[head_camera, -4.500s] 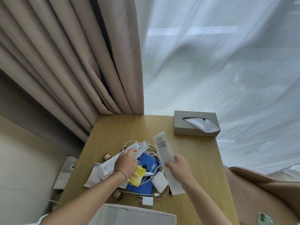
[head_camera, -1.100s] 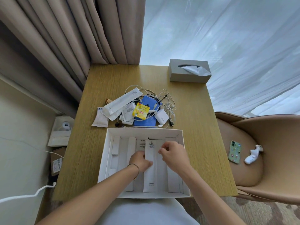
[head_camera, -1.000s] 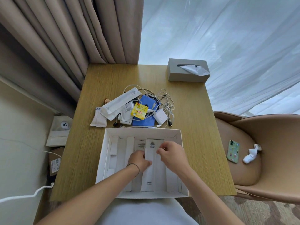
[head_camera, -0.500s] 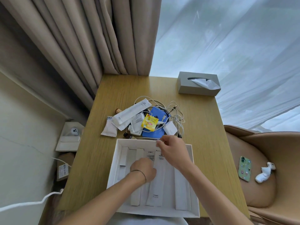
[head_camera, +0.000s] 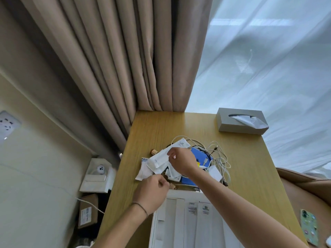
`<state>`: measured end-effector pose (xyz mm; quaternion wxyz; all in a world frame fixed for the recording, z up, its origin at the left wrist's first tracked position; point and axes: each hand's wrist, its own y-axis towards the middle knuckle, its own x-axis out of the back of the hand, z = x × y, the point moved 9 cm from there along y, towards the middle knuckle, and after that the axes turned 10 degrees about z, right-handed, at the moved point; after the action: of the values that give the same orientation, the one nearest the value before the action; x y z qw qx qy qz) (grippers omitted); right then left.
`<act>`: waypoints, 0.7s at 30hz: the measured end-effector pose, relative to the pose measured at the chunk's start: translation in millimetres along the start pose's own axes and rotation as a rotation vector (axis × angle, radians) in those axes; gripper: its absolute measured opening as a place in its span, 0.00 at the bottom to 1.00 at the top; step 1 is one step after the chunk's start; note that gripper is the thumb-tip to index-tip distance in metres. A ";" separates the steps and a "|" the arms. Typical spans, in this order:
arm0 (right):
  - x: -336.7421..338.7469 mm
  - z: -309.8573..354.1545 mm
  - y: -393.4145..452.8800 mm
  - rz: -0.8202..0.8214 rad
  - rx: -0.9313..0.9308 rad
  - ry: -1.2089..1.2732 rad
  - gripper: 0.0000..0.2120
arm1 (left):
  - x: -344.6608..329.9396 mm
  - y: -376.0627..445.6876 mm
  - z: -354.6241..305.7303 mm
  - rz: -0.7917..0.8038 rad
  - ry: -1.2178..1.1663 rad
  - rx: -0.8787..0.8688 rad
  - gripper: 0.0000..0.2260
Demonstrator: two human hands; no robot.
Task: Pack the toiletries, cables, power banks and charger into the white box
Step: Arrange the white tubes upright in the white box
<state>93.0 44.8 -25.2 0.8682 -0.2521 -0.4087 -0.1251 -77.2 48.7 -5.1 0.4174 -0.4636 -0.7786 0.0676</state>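
- Your right hand (head_camera: 180, 162) reached out over the pile beyond the white box (head_camera: 189, 221), forearm stretched diagonally across the box's far edge, wrist bent down, back of the hand towards the camera.
- Its fingers were curled onto the long white sachet (head_camera: 165, 156) lying on top of the pile; they looked clamped on the sachet's near end, though the fingertips themselves were hidden under the hand.
- Your left hand (head_camera: 152, 192) hovered just beyond the box's far left corner, fingers curled loosely inward with the thumb against them; from this angle I cannot tell whether it pinched anything.
- A thin dark band (head_camera: 141, 208) circled your left wrist.
- The white box sat at the near edge of the wooden table (head_camera: 155, 126), with several long white packets (head_camera: 179, 222) lying side by side inside it, lengthwise away from you.
- Beyond the box's far wall lay the rest of the pile: a blue power bank (head_camera: 200, 154) partly under your right hand, a white charger (head_camera: 215, 173) to its right, and tangled white cables (head_camera: 218, 156) looped over and beside them.
- A small white pouch (head_camera: 144, 171) lay at the pile's left side, just beyond your left hand.
- A grey tissue box (head_camera: 241, 121) stood well beyond the white box, at the table's far right corner.
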 end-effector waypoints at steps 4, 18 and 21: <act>-22.6 0.3 34.9 0.021 0.023 -0.184 0.24 | 18.9 17.7 22.4 -0.048 0.073 0.047 0.09; -76.7 13.8 77.3 0.063 0.198 -0.846 0.13 | 18.8 49.9 87.7 -0.010 0.102 0.100 0.08; -64.6 17.4 76.0 -0.008 0.199 -0.782 0.09 | 18.1 56.6 97.7 -0.017 0.121 0.107 0.08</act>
<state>73.0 118.8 -91.2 0.6669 -0.1937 -0.7194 0.0170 -113.1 122.1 -85.2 0.4886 -0.4372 -0.7511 0.0773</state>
